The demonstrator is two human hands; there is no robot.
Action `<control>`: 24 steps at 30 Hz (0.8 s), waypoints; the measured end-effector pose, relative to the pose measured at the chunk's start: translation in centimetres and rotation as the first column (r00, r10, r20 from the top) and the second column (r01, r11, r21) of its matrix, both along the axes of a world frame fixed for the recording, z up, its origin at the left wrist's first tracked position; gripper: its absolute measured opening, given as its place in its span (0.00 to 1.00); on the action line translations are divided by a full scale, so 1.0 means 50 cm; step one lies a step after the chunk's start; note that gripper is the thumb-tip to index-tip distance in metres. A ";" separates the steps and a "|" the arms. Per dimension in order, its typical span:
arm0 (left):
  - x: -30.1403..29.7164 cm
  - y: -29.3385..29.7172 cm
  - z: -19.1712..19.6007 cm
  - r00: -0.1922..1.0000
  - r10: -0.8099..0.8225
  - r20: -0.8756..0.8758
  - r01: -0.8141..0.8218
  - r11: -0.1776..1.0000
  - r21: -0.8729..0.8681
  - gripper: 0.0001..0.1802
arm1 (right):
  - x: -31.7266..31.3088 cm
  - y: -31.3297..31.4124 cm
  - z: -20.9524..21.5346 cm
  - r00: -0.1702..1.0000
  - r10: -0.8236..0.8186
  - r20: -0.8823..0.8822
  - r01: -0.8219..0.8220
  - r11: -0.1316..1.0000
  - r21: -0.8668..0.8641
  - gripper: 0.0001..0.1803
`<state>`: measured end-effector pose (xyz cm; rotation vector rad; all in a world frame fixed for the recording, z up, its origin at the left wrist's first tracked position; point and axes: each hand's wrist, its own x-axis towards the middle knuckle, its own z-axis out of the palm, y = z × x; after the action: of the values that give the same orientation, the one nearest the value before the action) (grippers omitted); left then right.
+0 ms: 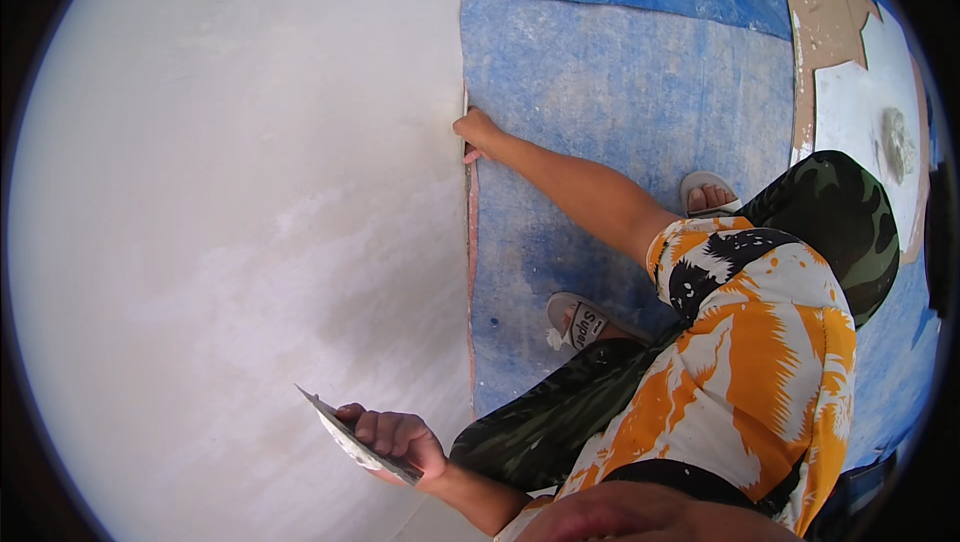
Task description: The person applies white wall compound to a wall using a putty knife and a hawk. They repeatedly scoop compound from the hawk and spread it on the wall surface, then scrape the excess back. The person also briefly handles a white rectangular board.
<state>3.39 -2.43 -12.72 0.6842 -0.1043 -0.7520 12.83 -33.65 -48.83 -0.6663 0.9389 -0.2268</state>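
Note:
My left hand [395, 439], low in the view, is closed around a putty scraper [350, 439]. Its thin, flat blade is tilted and smeared with pale paste; my fingers cover its grip. Farther up, with the arm stretched out, my right hand [477, 132] is closed at the edge of a smooth, pale wall surface [250, 192]. A thin, straight-edged flat tool [465, 100] shows as a narrow strip beside its fingers, seen edge-on, and its kind cannot be made out. Patchy damp-looking grey marks cover the lower part of the pale surface.
Blue sheeting [620, 82] with whitish dust lies along the pale surface, meeting it at a narrow reddish edge. Brown board [825, 2] and a white sheet [850, 112] with a grey smear lie at the far right. My sandalled feet [585, 322] and bent knees are close by.

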 end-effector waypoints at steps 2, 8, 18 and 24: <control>-0.006 0.001 0.002 1.000 -0.007 -0.003 0.007 1.000 -0.014 0.20 | 0.006 -0.002 0.049 0.998 0.030 -0.059 -0.036 0.994 -0.101 0.32; -0.003 -0.012 0.003 0.998 -0.066 -0.017 0.065 0.998 -0.012 0.19 | -0.048 0.160 0.220 0.991 0.121 -0.058 -0.108 0.460 -0.881 0.38; -0.024 -0.019 0.023 1.000 -0.002 0.010 0.002 1.000 -0.010 0.23 | -0.066 0.108 -0.017 0.997 0.028 -0.072 -0.035 0.995 -0.098 0.28; -0.028 -0.019 0.023 1.000 -0.019 -0.007 0.019 1.000 -0.022 0.24 | -0.018 0.100 0.118 0.985 -0.008 -0.171 -0.052 0.937 -0.344 0.31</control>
<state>2.00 -3.36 -11.56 0.6603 -0.1121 -0.7702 11.91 -28.66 -42.93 -1.0358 1.0659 -0.3243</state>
